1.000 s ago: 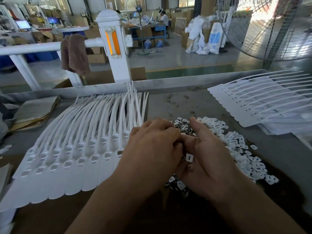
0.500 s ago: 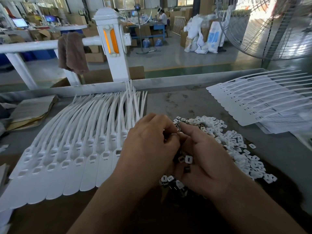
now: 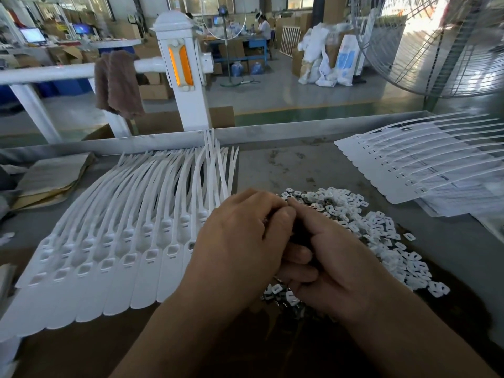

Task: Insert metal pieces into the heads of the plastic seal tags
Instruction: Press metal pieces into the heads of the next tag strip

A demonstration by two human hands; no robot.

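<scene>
Both hands meet low over the middle of the grey desk (image 3: 286, 165). The left hand (image 3: 240, 249) lies knuckles-up with its fingers curled in. Its thumb side presses against the right hand (image 3: 338, 271), whose fingers are curled as well. What sits in the small hollow between them is hidden, so it cannot be told whether either hand is clamped on a piece. Under and beyond the hands, a heap of small white plastic and dark metal pieces (image 3: 381, 236) lies loose straight on the desk. It spreads from below the right palm out to the right and toward the far side, and a few pieces show just beneath the hands. Just beside the left hand, a fan of long white plastic seal tags (image 3: 131, 241) lies flat. Their broad flags point toward the person, their square-windowed heads run in a curved row, and their thin tails gather at the desk's raised metal far edge. A second row of white seal tags (image 3: 409, 165) lies well apart at the far right, overlapped like shingles on printed paper sheets (image 3: 463, 203). Flattened brown cardboard (image 3: 51, 178) rests at the far left. Beyond the desk, a brown towel (image 3: 117, 83) hangs over a white rail (image 3: 46, 73) beside a white post with an orange reflector (image 3: 181, 64). A large wire-guarded fan (image 3: 450, 50) stands to the right. Cardboard boxes (image 3: 152, 88) stand on the floor behind, their contents out of sight.
</scene>
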